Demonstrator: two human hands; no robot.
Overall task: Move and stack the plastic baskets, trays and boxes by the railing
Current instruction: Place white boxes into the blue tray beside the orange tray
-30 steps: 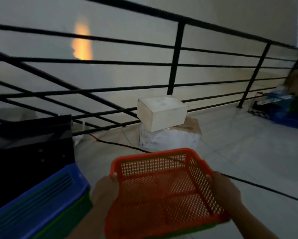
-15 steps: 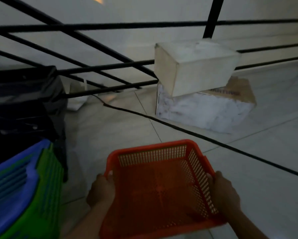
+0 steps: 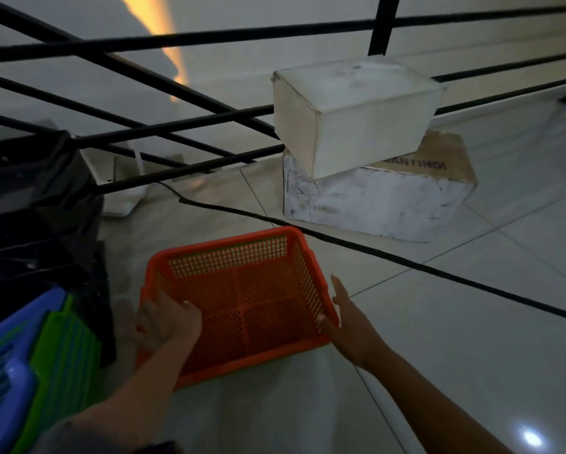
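Observation:
An orange mesh plastic basket (image 3: 242, 299) sits low on the tiled floor in front of me. My left hand (image 3: 165, 322) grips its left rim, with the fingers curled over the edge into the basket. My right hand (image 3: 344, 314) lies against the outside of the right wall, fingers straight and pointing forward, thumb at the rim. A blue basket (image 3: 11, 365) nested with a green one (image 3: 68, 358) stands at the lower left. Beyond the orange basket, a white box (image 3: 357, 116) rests on a larger cardboard box (image 3: 380, 198) by the black railing (image 3: 190, 37).
A black wrapped bundle (image 3: 36, 208) fills the left side, beside the stacked baskets. A black cable (image 3: 373, 253) runs diagonally across the floor just behind the orange basket. A small white object (image 3: 124, 191) lies under the railing. Open tiles stretch to the right.
The orange basket has gone down and forward to the floor. My right hand's fingers have straightened off its right rim. The view has tilted down and moved closer to the boxes.

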